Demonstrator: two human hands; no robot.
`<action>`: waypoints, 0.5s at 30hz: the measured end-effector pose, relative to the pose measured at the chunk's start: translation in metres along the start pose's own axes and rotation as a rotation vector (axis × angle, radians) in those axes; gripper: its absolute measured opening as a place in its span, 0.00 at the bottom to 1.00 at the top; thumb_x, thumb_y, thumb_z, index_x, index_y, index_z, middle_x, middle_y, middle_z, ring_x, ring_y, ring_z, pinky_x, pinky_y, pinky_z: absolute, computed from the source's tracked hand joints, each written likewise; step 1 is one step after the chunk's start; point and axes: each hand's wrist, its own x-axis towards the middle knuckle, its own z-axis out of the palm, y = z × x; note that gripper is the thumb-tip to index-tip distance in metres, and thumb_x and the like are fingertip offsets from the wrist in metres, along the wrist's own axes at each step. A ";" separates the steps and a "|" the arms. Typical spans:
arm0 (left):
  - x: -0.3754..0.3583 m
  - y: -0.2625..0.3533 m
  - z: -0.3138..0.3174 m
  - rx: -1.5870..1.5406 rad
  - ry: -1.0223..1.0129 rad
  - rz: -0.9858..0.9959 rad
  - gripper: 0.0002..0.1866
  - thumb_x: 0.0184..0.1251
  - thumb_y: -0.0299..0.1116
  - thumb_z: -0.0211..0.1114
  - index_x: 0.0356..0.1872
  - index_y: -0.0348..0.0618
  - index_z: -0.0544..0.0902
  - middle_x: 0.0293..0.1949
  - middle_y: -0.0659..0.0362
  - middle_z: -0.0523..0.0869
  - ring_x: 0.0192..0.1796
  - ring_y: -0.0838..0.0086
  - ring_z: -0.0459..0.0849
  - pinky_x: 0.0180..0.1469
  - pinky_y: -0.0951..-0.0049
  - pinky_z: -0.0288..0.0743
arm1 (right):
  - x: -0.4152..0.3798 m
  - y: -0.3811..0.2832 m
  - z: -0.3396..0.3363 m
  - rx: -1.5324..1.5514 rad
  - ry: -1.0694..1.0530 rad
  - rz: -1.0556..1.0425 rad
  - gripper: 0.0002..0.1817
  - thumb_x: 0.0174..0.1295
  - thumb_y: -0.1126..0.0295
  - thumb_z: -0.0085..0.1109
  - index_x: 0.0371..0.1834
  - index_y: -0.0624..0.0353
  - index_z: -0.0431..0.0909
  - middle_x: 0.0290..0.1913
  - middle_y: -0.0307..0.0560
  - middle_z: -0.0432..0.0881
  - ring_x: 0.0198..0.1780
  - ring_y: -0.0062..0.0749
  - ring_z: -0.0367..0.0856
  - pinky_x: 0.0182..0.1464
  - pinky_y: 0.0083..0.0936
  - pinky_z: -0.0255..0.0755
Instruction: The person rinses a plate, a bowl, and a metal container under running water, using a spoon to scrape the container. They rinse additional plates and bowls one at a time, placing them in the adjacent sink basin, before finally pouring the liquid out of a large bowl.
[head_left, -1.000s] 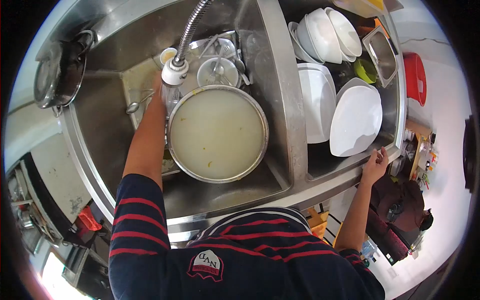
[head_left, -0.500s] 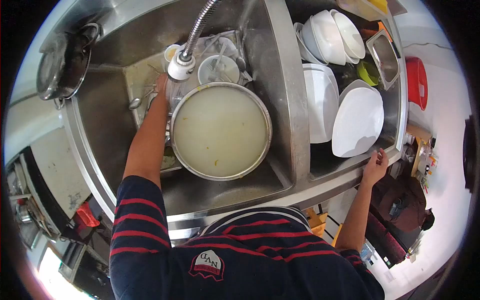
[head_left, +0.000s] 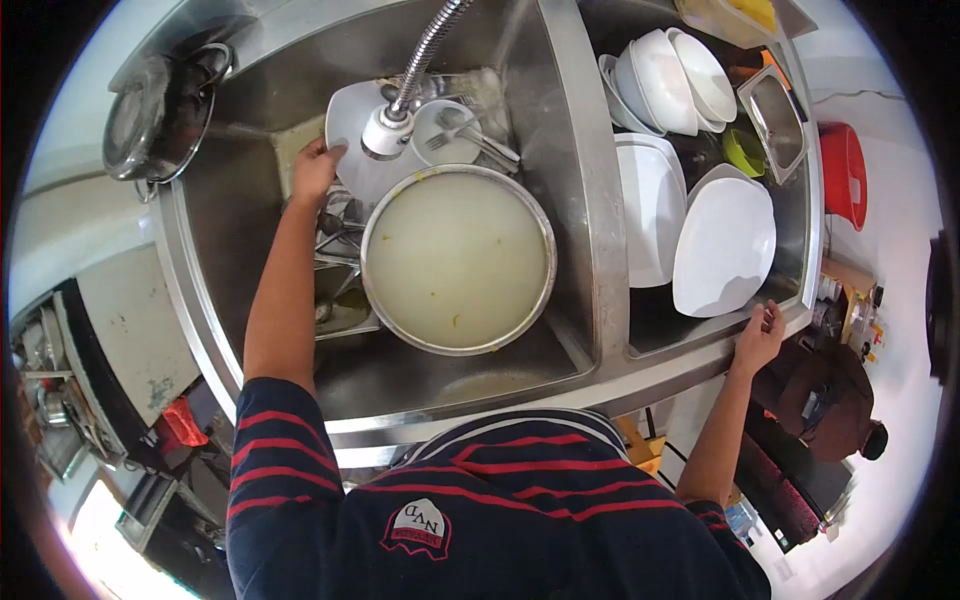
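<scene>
In the left basin, my left hand (head_left: pixel 318 172) is closed on the near-left edge of a white plate (head_left: pixel 350 115), with the thumb on top. A white bowl (head_left: pixel 447 130) with forks and other cutlery stands against the plate's right side. Just to the right of my left forearm is a large round metal pot (head_left: pixel 458 262) full of cloudy liquid. Spoons (head_left: pixel 338 222) and a metal tray (head_left: pixel 345 312) lie partly under the pot's left side. My right hand (head_left: pixel 760 338) rests at the front rim of the right basin, fingers loosely apart and holding nothing.
A faucet head (head_left: pixel 387 135) on a flexible hose hangs over the plate. White plates (head_left: pixel 725 250), stacked bowls (head_left: pixel 655 80), a green bowl (head_left: pixel 742 152) and a metal pan (head_left: pixel 775 122) fill the right basin. A dark pot (head_left: pixel 160 115) sits on the left rim.
My left hand has come up from among the cutlery and drawn back, now with a white plate in it. The plate shows under the faucet. My right hand stays at the rim.
</scene>
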 end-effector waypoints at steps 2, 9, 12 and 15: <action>0.001 -0.003 -0.011 0.015 0.030 -0.029 0.09 0.55 0.29 0.64 0.36 0.35 0.83 0.29 0.60 0.84 0.31 0.76 0.80 0.37 0.74 0.74 | -0.002 -0.005 -0.001 -0.010 0.001 0.011 0.16 0.61 0.67 0.62 0.51 0.61 0.80 0.42 0.46 0.83 0.38 0.26 0.80 0.41 0.22 0.73; -0.051 0.034 -0.021 -0.061 0.341 0.023 0.10 0.53 0.24 0.62 0.37 0.33 0.80 0.30 0.59 0.82 0.32 0.75 0.79 0.37 0.76 0.72 | -0.001 0.002 -0.001 0.021 -0.008 -0.014 0.16 0.62 0.66 0.62 0.50 0.61 0.80 0.43 0.46 0.83 0.39 0.27 0.80 0.42 0.23 0.73; -0.070 0.038 -0.042 -0.130 0.390 0.089 0.12 0.53 0.24 0.61 0.40 0.32 0.81 0.33 0.58 0.82 0.33 0.74 0.80 0.38 0.75 0.73 | 0.000 0.002 -0.001 0.042 0.005 -0.019 0.16 0.62 0.66 0.62 0.50 0.62 0.80 0.43 0.46 0.83 0.40 0.28 0.80 0.42 0.24 0.73; -0.097 0.047 -0.054 -0.196 0.470 0.147 0.14 0.53 0.24 0.61 0.43 0.31 0.81 0.35 0.56 0.83 0.34 0.73 0.80 0.39 0.75 0.73 | 0.000 0.005 0.001 0.086 0.017 -0.037 0.16 0.62 0.67 0.62 0.50 0.62 0.80 0.43 0.46 0.83 0.40 0.28 0.80 0.41 0.24 0.73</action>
